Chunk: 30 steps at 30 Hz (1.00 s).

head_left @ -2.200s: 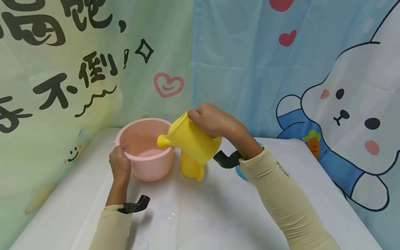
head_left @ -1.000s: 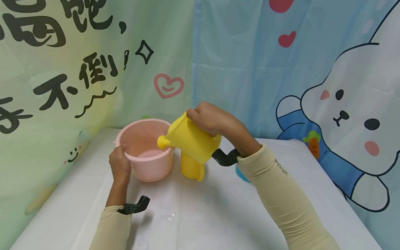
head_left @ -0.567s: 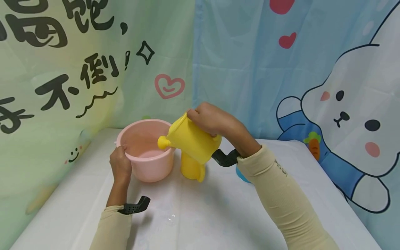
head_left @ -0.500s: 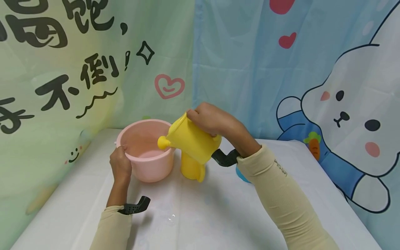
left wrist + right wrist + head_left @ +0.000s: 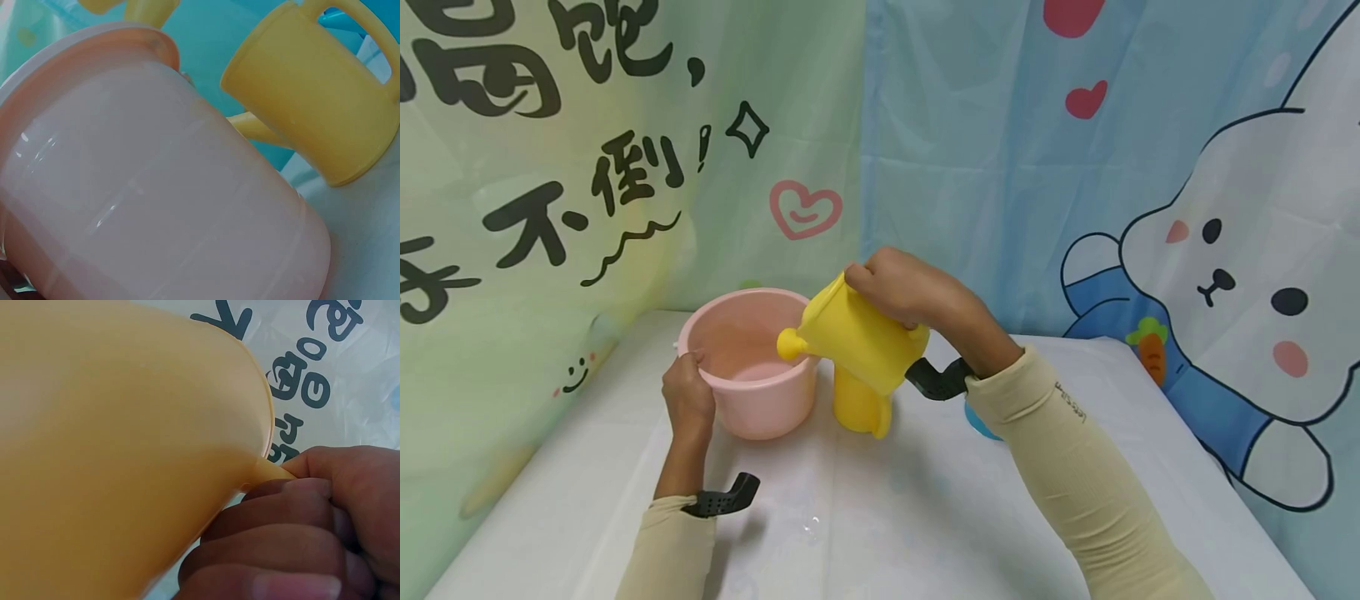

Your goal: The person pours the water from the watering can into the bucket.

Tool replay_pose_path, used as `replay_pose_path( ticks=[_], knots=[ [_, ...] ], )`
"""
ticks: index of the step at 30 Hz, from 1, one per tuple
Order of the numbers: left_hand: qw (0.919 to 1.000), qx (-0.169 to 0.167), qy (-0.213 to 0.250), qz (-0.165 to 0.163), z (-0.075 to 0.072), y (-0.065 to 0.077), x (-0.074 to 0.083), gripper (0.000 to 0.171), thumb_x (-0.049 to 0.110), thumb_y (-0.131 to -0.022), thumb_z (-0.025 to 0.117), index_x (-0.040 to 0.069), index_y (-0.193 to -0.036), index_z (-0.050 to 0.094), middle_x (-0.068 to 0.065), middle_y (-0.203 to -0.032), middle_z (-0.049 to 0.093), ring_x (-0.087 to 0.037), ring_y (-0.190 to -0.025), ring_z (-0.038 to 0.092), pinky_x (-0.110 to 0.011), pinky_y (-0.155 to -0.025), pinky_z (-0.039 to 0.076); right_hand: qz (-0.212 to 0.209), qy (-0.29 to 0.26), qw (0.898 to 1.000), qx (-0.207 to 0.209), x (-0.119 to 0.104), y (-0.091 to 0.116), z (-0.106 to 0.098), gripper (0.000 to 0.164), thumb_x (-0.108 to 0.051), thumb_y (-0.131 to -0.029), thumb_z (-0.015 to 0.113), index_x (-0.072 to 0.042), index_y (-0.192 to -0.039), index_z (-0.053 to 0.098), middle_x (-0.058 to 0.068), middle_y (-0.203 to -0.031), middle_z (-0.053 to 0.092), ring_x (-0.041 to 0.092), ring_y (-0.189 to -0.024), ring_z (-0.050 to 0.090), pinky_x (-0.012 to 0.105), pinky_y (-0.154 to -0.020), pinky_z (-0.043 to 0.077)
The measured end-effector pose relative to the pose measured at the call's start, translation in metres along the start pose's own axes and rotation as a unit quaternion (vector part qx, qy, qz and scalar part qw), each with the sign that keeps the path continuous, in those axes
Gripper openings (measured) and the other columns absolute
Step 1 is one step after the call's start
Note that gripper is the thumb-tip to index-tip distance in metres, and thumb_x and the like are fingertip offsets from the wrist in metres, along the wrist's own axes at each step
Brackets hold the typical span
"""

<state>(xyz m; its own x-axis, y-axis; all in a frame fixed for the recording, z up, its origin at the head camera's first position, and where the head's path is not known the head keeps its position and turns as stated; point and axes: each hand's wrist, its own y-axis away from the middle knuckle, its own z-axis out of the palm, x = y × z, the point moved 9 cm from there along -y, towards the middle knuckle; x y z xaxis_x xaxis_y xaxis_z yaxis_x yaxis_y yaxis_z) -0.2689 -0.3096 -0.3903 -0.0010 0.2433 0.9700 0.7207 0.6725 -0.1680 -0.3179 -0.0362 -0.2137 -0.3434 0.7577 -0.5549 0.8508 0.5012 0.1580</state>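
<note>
My left hand (image 5: pixel 688 390) grips the rim of a pink plastic bucket (image 5: pixel 765 408) on the left of the table; its outer wall (image 5: pixel 162 175) fills much of the left wrist view. My right hand (image 5: pixel 906 287) holds a yellow watering can (image 5: pixel 861 337) by its handle, fingers curled round it, as the right wrist view shows. That can is tipped left, its round spout head (image 5: pixel 788 343) over the bucket's right rim. No stream of water shows. A second yellow watering can (image 5: pixel 319 94) stands upright on the table right beside the bucket, partly hidden by the tipped can in the head view.
Behind my right wrist a blue object (image 5: pixel 981 423) lies on the table, mostly hidden. A few clear drops (image 5: pixel 811 525) glint on the white tabletop (image 5: pixel 880 533). A printed curtain (image 5: pixel 955 167) hangs along the back and sides.
</note>
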Motion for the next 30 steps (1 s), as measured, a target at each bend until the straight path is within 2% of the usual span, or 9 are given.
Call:
replay_pose_path(
  ticks=[3, 10, 20, 30],
  knots=[
    [1.0000, 0.001, -0.001, 0.002, -0.0001, 0.0002, 0.0011, 0.057, 0.028, -0.099, 0.024, -0.010, -0.123, 0.059, -0.024, -0.130, 0.057, -0.037, -0.117, 0.055, -0.048, -0.097, 0.039, 0.002, -0.003, 1.000, -0.002, 0.0000, -0.0007, -0.0002, 0.040, -0.031, -0.099, 0.030, -0.004, -0.076, 0.048, 0.005, -0.059, 0.035, 0.017, -0.045, 0.028, 0.028, -0.045, 0.030],
    [0.9999, 0.009, 0.005, 0.011, -0.0018, 0.0001, 0.0046, 0.054, 0.025, -0.099, 0.026, -0.012, -0.117, 0.061, -0.026, -0.125, 0.059, -0.039, -0.114, 0.056, -0.048, -0.096, 0.039, -0.003, 0.000, 1.000, 0.000, 0.0011, -0.0025, -0.0030, 0.040, -0.029, -0.099, 0.029, -0.008, -0.067, 0.038, 0.003, -0.053, 0.029, 0.016, -0.041, 0.024, 0.028, -0.043, 0.026],
    [0.9998, 0.009, -0.008, 0.013, -0.0021, 0.0004, 0.0044, 0.055, 0.024, -0.099, 0.024, -0.012, -0.117, 0.061, -0.026, -0.126, 0.058, -0.039, -0.117, 0.055, -0.049, -0.097, 0.039, 0.009, -0.007, 1.000, -0.006, 0.0016, -0.0031, -0.0009, 0.038, -0.030, -0.099, 0.031, -0.008, -0.069, 0.040, 0.004, -0.055, 0.030, 0.017, -0.043, 0.025, 0.028, -0.043, 0.027],
    [1.0000, 0.005, 0.003, 0.007, -0.0013, 0.0014, 0.0031, 0.055, 0.025, -0.098, 0.025, -0.012, -0.118, 0.061, -0.025, -0.127, 0.058, -0.039, -0.117, 0.054, -0.049, -0.097, 0.039, 0.009, 0.004, 1.000, -0.003, -0.0047, -0.0026, 0.0000, 0.039, -0.031, -0.099, 0.033, -0.003, -0.076, 0.047, 0.005, -0.059, 0.033, 0.017, -0.045, 0.028, 0.029, -0.044, 0.028]
  ],
)
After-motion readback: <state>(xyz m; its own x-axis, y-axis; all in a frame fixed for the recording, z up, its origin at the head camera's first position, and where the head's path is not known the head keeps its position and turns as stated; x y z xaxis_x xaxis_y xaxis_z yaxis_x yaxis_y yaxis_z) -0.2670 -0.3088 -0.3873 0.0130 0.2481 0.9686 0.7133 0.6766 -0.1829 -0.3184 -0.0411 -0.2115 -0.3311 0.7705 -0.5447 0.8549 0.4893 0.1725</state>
